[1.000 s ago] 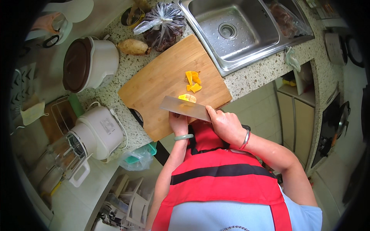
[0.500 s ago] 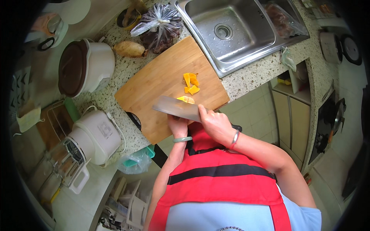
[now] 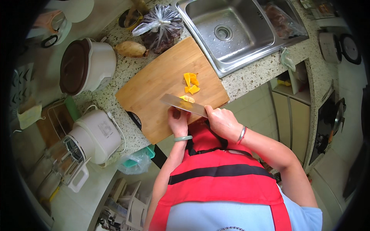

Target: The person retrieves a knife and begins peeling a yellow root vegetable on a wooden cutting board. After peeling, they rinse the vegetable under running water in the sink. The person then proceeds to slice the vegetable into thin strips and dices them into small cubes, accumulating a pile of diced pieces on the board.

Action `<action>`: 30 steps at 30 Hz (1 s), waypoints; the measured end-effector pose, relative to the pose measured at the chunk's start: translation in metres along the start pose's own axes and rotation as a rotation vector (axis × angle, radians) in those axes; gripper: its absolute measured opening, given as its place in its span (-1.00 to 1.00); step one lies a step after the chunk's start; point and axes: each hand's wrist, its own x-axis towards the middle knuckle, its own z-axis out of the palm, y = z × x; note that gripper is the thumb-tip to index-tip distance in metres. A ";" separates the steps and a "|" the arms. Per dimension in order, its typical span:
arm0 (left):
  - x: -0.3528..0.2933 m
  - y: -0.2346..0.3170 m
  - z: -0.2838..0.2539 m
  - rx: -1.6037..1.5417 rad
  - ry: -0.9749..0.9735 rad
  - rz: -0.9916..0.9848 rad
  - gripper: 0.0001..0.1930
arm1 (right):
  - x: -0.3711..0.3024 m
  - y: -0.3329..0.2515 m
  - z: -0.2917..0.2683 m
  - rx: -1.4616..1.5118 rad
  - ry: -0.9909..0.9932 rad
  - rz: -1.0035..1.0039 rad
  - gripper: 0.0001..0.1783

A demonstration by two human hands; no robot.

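Note:
A wooden cutting board [image 3: 154,84] lies on the counter. My right hand [image 3: 224,123] is closed round the handle of a cleaver [image 3: 185,106], its broad blade slanting up to the left over the near part of the board. My left hand [image 3: 178,123] sits curled just under the blade; what its fingers hold, if anything, is hidden by the blade. A paler-edged orange piece [image 3: 187,99], pumpkin by its look, shows just beyond the blade. Farther up the board several cut orange chunks [image 3: 194,89] lie in a loose group.
Beyond the board's right edge is a steel sink [image 3: 246,52]. A tied plastic bag [image 3: 160,32] and a tan root vegetable [image 3: 131,49] rest at the far left corner. Left stand a brown-lidded cooker [image 3: 92,65] and a white juicer-like appliance [image 3: 96,134].
The cleaver and my right hand have shifted a little to the right, and the blade tilts more steeply. More of my left hand shows. The orange chunks have stayed in place.

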 end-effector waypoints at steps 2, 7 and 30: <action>0.000 0.000 0.001 -0.012 -0.007 0.031 -0.70 | 0.008 0.005 0.004 0.009 0.008 -0.023 -0.85; 0.001 0.003 0.001 -0.082 -0.044 0.056 -0.62 | 0.029 -0.001 0.013 0.053 0.037 -0.018 -0.84; 0.002 -0.003 0.000 -0.186 -0.076 -0.066 -0.55 | 0.058 0.011 0.024 0.095 -0.010 -0.016 -0.78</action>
